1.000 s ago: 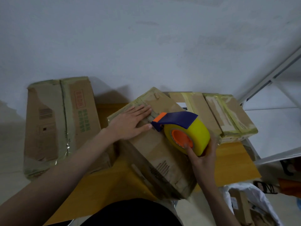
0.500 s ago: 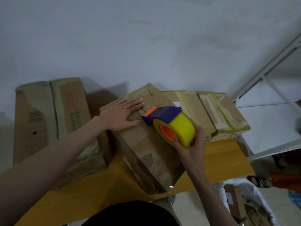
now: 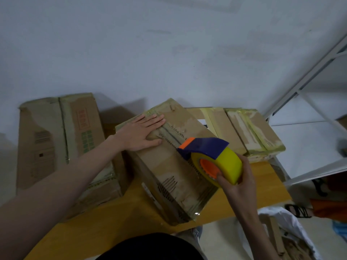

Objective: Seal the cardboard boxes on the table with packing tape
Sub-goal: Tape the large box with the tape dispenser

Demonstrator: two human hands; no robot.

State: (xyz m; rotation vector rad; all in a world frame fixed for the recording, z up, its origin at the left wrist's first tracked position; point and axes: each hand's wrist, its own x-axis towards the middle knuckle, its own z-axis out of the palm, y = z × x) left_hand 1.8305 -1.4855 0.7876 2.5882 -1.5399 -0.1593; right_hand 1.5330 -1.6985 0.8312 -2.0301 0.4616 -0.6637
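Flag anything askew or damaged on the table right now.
The middle box sits rotated against the other boxes, its near corner hanging past the table edge. Its top is scuffed, with torn old tape along the seam. The left hand presses it flat while the right hand holds the tape dispenser.

Red and green print on the left cardboard box (image 3: 82,128); illegible.
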